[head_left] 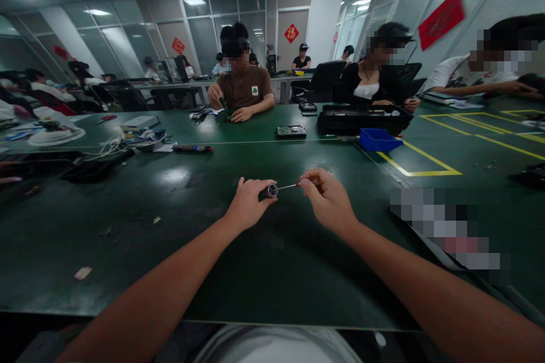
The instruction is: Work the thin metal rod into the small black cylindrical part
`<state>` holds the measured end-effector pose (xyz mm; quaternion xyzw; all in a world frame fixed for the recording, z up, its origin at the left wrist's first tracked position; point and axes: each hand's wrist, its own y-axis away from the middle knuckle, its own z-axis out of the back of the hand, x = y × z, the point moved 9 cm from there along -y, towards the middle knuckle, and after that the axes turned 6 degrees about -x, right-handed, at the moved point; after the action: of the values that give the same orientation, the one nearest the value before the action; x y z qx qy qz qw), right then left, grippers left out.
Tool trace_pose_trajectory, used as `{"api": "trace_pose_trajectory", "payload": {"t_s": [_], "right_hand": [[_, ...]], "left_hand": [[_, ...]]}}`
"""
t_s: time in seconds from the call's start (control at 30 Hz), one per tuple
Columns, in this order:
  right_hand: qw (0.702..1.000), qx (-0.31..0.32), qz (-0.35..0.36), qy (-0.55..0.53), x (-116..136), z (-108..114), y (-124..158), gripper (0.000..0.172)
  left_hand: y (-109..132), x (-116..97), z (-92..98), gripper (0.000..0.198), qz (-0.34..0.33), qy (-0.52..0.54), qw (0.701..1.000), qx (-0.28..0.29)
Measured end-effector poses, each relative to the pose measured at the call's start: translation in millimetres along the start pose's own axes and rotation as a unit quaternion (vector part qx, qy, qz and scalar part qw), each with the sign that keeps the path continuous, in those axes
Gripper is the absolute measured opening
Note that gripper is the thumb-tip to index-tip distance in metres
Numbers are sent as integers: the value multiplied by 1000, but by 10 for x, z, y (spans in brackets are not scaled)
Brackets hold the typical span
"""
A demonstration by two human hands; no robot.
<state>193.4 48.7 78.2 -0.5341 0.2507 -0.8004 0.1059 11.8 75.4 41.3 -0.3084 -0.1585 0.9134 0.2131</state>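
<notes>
Near the middle of the green table, my left hand is closed around a small dark cylindrical part, whose round end faces right and toward me. My right hand grips the amber handle of a screwdriver. Its thin shaft points left, and the tip is at or very near the part's round end; whether they touch is too small to tell. Both hands are held over the table.
Beyond my hands lie a hard drive, a blue tray, a long black box and a dark pen-shaped tool. Black trays are at left. A person sits opposite, others to the right.
</notes>
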Motion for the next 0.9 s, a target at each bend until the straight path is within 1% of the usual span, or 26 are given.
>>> {"api": "trace_pose_trajectory", "payload": {"t_s": [0.07,0.2,0.23,0.3,0.4,0.5,0.6,0.73,0.83,0.9], "right_hand": [[1000,17,4,18,-16,-44,13,14],[997,36,-13,67,-82,-91,20,30],[997,35,-11,75,-85,-93,20,31],[997,30,-1,74,-76,-91,21,26],[999,23,12,45,-48,-81,29,15],[999,36,10,26,-30,-92,42,14],[999,34,2,28,-30,-89,43,19],[999,0,-23,-28,-72,-69,22,15],[994,6,-70,-85,-177,-124,0,20],[984,1,-114,-140,-282,-144,-19,23]], "left_hand": [[2,12,-11,35,5,0,1000,6],[2,25,-25,35,5,7,1000,11],[1,28,-27,35,3,8,1000,11],[2,33,-36,35,1,8,1000,12],[6,31,-53,35,0,7,1000,16],[10,23,-67,36,2,6,1000,19],[8,25,-65,36,5,5,1000,16],[-7,51,-48,36,13,2,1000,6],[-18,85,-21,33,27,0,1000,-7],[-22,70,2,33,21,6,1000,-14]]}}
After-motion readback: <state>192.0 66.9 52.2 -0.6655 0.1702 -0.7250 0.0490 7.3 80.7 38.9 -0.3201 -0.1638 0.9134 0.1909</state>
